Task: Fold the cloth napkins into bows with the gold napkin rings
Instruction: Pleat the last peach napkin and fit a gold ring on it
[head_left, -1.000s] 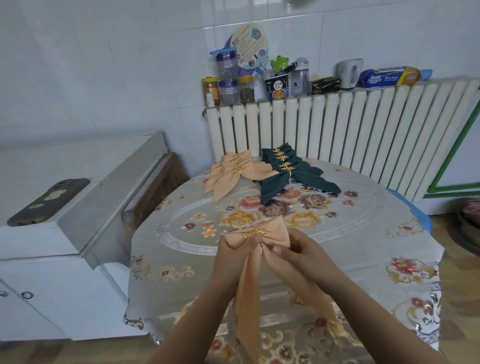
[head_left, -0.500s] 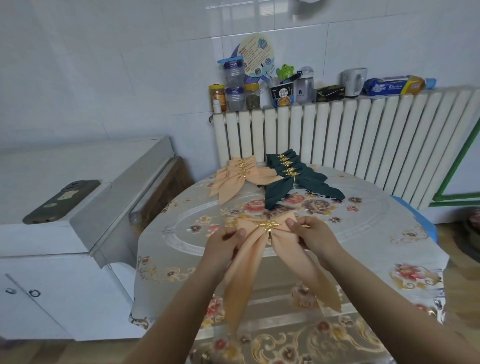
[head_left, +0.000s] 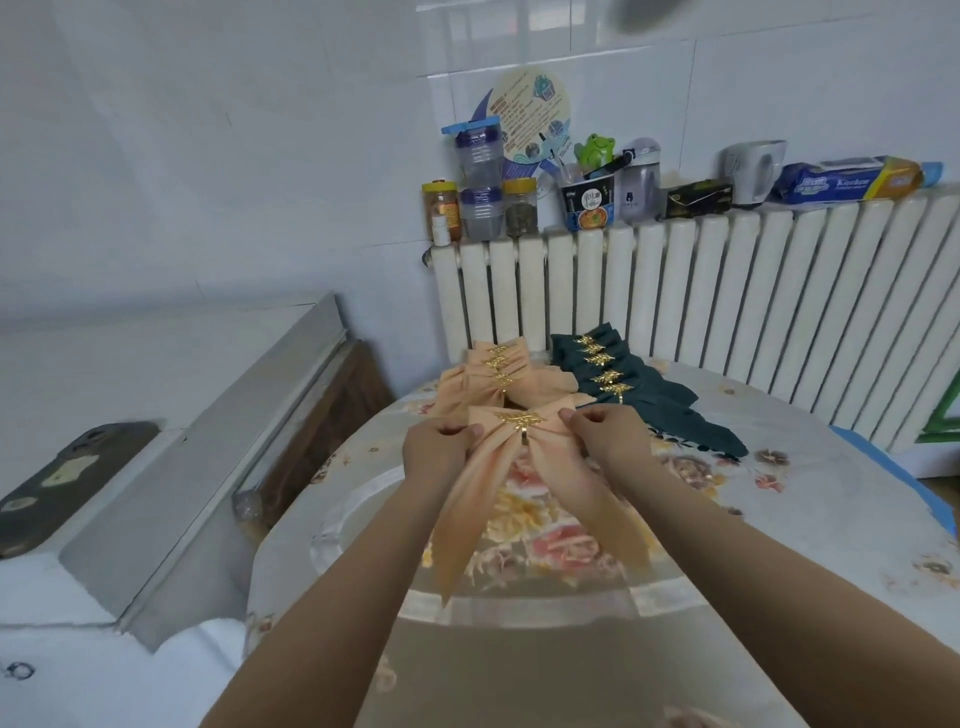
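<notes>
Both hands carry the peach bow (head_left: 519, 441) farther toward 12 o'clock | left hand (head_left: 439, 452) pinches its left loop, right hand (head_left: 608, 439) its right | gold ring (head_left: 522, 420) centred | tails trail over counter (head_left: 779, 519), just before peach stack (head_left: 498, 374).

Both forearms bare, stretched forward, converging toward 12 o'clock. Left hand (head_left: 439, 451) knuckles up, fingers curled, pinching peach bow (head_left: 511, 447) at its 9 o'clock loop. Right hand (head_left: 608, 434) mirrors it, fingers curled on 3 o'clock loop. Hands level, apart.
</notes>
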